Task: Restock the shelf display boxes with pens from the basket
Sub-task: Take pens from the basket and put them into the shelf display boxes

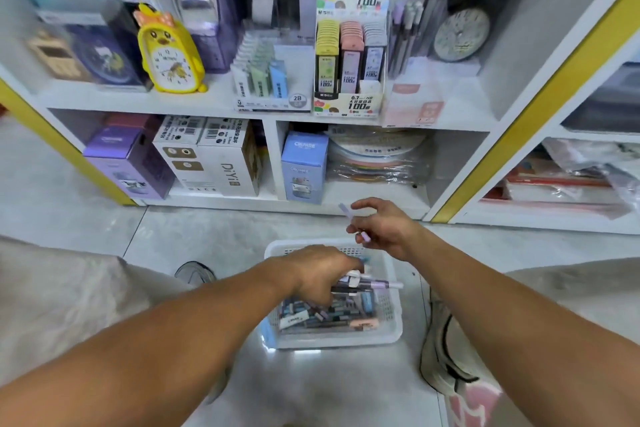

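Note:
A white plastic basket [393,329] stands on the floor in front of the shelf, with several pens [332,317] lying in it. My left hand [320,274] reaches into the basket and grips a small bundle of pens [372,284] whose lilac ends stick out to the right. My right hand [384,227] hovers above the basket's far rim and pinches a single lilac pen [346,211], tilted up to the left. A clear display box with upright pens [408,31] stands on the upper shelf at the right.
The white shelf [214,104] holds a lead-refill display [349,55], an eraser box [270,76] and a yellow clock [168,52]. Boxes fill the lower compartments. My knees and shoes [446,357] flank the basket on the tiled floor.

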Demonstrator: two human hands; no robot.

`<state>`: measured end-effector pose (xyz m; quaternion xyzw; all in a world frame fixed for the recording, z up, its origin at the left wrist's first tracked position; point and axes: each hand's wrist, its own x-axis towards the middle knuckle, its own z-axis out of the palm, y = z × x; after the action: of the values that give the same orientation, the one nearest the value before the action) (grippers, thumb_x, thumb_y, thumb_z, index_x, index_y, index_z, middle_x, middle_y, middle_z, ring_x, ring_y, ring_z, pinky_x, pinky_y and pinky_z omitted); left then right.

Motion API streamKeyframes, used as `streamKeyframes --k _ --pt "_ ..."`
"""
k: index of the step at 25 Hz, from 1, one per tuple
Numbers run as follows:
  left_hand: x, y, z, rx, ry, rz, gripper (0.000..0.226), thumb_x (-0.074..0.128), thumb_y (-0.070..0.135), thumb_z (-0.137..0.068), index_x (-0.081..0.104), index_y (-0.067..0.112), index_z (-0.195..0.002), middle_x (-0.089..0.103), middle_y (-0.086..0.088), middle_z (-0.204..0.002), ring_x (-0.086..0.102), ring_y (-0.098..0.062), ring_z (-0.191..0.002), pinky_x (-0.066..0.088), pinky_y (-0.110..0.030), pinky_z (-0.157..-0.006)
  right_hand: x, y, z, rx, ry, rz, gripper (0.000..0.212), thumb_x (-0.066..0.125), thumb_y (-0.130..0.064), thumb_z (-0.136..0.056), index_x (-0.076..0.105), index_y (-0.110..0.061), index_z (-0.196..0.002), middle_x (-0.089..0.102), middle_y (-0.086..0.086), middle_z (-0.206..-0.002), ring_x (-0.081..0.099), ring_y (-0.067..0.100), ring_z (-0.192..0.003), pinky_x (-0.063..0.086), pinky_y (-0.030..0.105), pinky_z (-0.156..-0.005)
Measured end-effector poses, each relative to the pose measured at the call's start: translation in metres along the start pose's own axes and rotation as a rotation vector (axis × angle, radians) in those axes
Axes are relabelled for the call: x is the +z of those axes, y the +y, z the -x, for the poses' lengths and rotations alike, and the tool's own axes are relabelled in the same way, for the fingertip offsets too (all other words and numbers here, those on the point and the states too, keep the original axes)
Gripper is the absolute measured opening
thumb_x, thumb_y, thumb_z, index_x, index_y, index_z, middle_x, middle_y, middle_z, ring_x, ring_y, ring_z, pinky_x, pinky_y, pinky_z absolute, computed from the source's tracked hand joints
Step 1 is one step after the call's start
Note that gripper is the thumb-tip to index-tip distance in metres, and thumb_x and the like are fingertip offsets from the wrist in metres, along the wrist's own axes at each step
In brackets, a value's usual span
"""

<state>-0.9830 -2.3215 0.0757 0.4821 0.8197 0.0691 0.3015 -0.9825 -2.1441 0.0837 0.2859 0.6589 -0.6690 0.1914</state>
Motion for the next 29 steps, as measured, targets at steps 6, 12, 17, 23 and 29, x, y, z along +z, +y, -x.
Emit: streamKeyframes --k 6,12,17,23,29 --pt "-0.097 0.002 0.033 -0.051 0.140 0.333 0.040 0.079 0.009 -0.063 0.058 0.031 -0.088 0.064 0.006 -0.079 0.062 -0.015 -0.071 0.052 -0.031 -0.060 -0.023 -0.063 0.029 -0.277 -0.010 0.319 0.007 0.074 0.005 -0.083 0.073 0.008 -0.089 0.071 0.028 -0.088 0.061 0.021 -0.071 0.050 0.029 -0.066" --pt "-0.179 0.018 0.057 -0.107 0.399 0.808 0.036 0.075 -0.004 -0.054 0.065 0.010 -0.086 0.070 -0.007 -0.075 0.067 -0.018 -0.068 0.055 -0.031 -0.059 -0.048 -0.171 0.065 -0.626 0.099 0.446 0.021 0.075 0.009 -0.078 0.072 -0.009 -0.089 0.074 0.017 -0.086 0.063 0.020 -0.076 0.052 0.034 -0.073" --pt "-0.228 0.022 0.049 -0.211 0.577 1.169 0.030 0.073 -0.014 -0.064 0.064 0.004 -0.087 0.067 -0.015 -0.068 0.069 -0.028 -0.061 0.058 -0.037 -0.060 -0.067 -0.238 0.073 -0.816 0.342 0.242 0.015 0.059 0.004 -0.096 0.063 0.004 -0.110 0.070 0.021 -0.093 0.068 0.006 -0.060 0.054 0.014 -0.061" --pt "-0.251 0.012 0.026 -0.230 0.540 1.545 0.021 0.082 0.009 -0.074 0.071 0.007 -0.092 0.073 -0.010 -0.071 0.069 -0.019 -0.054 0.056 -0.032 -0.049 -0.076 -0.252 0.059 -0.967 0.550 0.476 0.006 0.063 -0.010 -0.096 0.061 -0.011 -0.102 0.071 0.016 -0.096 0.070 0.027 -0.084 0.059 0.039 -0.079" --pt "-0.267 0.000 -0.001 -0.207 0.569 1.780 0.017 0.067 0.024 -0.089 0.064 0.007 -0.086 0.065 -0.009 -0.066 0.062 -0.019 -0.049 0.052 -0.026 -0.046 -0.074 -0.266 0.047 -1.219 0.742 0.481 0.013 0.052 -0.019 -0.099 0.064 -0.016 -0.104 0.069 0.007 -0.089 0.064 0.022 -0.081 0.052 0.034 -0.071"
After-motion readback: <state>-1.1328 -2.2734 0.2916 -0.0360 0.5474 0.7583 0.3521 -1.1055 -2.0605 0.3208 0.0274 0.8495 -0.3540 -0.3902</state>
